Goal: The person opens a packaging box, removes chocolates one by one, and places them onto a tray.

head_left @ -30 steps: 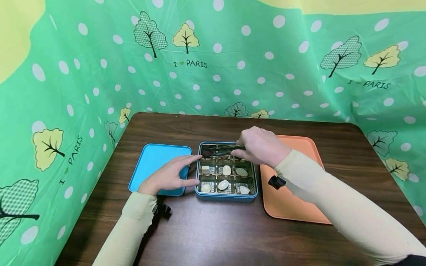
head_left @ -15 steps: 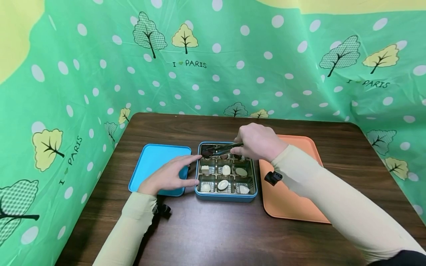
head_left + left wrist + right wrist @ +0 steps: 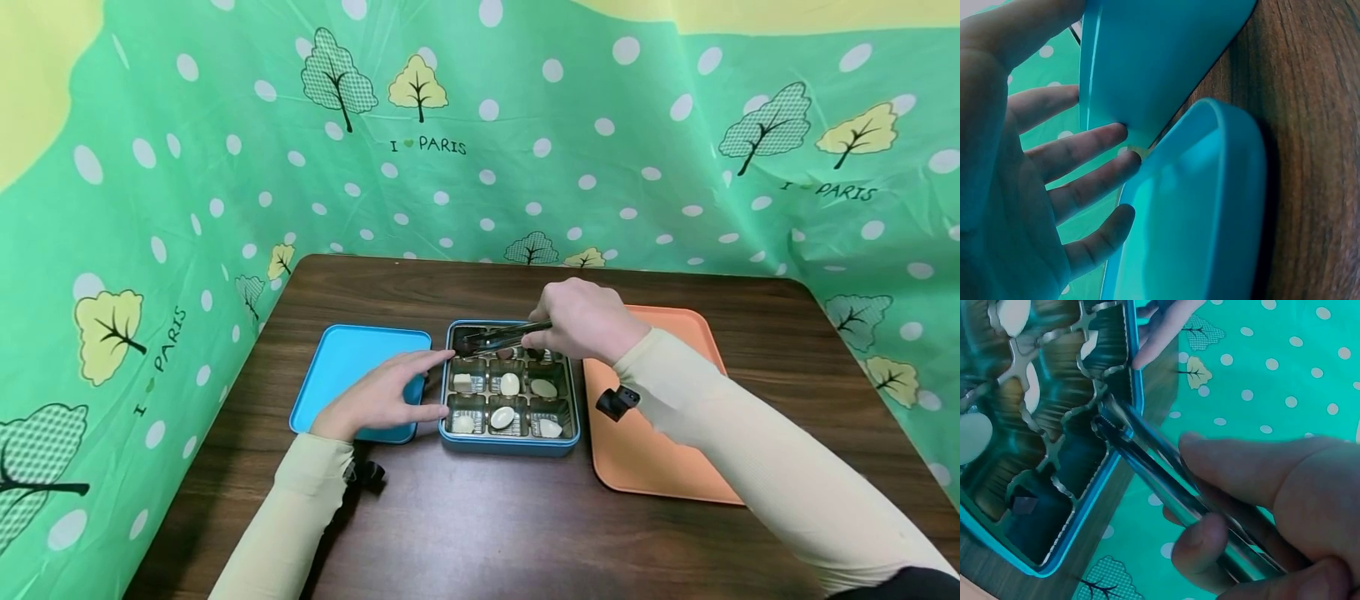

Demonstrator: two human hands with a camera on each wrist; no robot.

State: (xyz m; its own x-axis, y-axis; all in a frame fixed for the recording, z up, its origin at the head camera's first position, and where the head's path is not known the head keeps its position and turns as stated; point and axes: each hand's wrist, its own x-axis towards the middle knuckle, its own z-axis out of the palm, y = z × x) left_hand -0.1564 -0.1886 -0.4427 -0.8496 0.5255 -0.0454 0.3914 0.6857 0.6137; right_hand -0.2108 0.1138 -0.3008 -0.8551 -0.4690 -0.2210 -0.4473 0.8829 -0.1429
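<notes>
Green dotted backdrop around dark wood table (image 3: 480,533). My left hand (image 3: 378,400) flat, fingers straight, bracing blue tin (image 3: 510,446) at its 9 o'clock wall. My right hand (image 3: 585,321) grips metal tongs (image 3: 498,337), tips closed in far-left cell. Orange tray (image 3: 652,467) at 3 o'clock bare; six pale pieces sit in cells; transfer, I judge, barely begun.

Back-row compartments of the blue tin (image 3: 510,443) partly hidden behind the right hand (image 3: 581,321) and tongs (image 3: 498,337).
</notes>
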